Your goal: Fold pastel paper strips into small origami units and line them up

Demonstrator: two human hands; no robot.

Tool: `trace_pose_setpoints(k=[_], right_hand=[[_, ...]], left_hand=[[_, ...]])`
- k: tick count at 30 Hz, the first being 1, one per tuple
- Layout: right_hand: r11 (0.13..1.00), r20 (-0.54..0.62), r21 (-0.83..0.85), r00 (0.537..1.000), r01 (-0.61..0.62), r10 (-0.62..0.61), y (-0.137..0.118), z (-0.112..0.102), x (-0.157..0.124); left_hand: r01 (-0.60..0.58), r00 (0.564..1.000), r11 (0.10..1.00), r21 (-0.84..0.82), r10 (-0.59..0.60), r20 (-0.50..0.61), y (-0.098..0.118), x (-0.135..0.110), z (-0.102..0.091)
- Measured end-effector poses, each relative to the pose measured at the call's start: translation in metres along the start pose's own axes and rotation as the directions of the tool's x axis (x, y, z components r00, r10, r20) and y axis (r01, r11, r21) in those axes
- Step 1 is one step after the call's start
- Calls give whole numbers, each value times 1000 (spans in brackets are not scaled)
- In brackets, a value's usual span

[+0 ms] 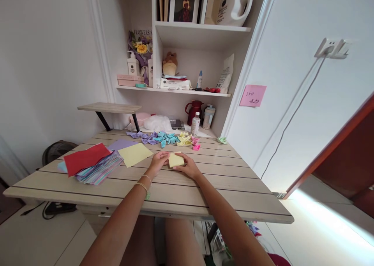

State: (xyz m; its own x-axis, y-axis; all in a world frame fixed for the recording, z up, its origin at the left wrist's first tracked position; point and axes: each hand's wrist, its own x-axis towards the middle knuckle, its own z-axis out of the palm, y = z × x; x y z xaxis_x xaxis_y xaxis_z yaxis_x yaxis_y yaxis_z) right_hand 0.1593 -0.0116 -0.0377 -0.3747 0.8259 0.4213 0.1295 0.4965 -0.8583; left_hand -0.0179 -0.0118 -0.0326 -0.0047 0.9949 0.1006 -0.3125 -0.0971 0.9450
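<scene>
A small folded yellow paper [176, 159] lies on the pale wooden table [181, 188] in front of me. My left hand [158, 161] presses on its left edge, fingers curled onto it. My right hand [189, 165] holds its right side, fingers pinched on the paper. A flat yellow sheet [134, 154] lies just left of my hands, beside a purple sheet [121, 144]. Further left is a stack of coloured paper [97, 168] topped by a red sheet [86, 158].
A row of folded paper shapes in purple [143, 136], teal [166, 138], yellow [184, 140] and pink [195, 144] lies at the table's back. Behind stand a red jug [195, 111], a small bottle [195, 124] and shelves. A wall with a pink note [253, 95] is to the right.
</scene>
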Motion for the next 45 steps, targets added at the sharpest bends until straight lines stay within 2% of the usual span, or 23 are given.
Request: trace_pose_setpoints(k=[5, 10, 15, 19, 26, 29, 33, 35, 41, 45], right_hand=[[999, -55, -40, 998, -35, 33, 2, -2, -1], [999, -23, -45, 1000, -2, 1, 1, -2, -2], [993, -50, 76, 994, -91, 95, 3, -1, -1], [977, -59, 175, 989, -123, 136, 3, -4, -1], [935, -13, 299, 979, -192, 205, 6, -7, 0], [921, -66, 318, 964, -225, 258, 10, -6, 2], [938, -209, 299, 947, -176, 245, 17, -7, 5], [938, -219, 299, 944, -178, 249, 18, -7, 5], [912, -122, 352, 956, -209, 267, 12, -5, 4], [894, -149, 377, 936, -244, 318, 10, -5, 3]], left_hand=[[13, 999, 1000, 20, -14, 38, -3, -1, 0], [-15, 1000, 999, 49, 15, 12, -6, 0, -2], [-35, 999, 998, 60, 33, 31, -7, 0, -3], [-67, 996, 987, 144, 59, 61, -4, -2, -3], [-92, 993, 971, 222, 74, 88, -4, -5, -1], [-115, 990, 954, 276, 86, 114, -6, -3, -2], [-116, 982, 935, 334, 57, 180, -8, -3, -1], [-108, 978, 939, 328, 42, 202, -10, -4, 1], [-116, 981, 961, 251, 72, 177, -9, -3, 3], [-130, 978, 961, 244, 83, 192, -9, -3, 2]])
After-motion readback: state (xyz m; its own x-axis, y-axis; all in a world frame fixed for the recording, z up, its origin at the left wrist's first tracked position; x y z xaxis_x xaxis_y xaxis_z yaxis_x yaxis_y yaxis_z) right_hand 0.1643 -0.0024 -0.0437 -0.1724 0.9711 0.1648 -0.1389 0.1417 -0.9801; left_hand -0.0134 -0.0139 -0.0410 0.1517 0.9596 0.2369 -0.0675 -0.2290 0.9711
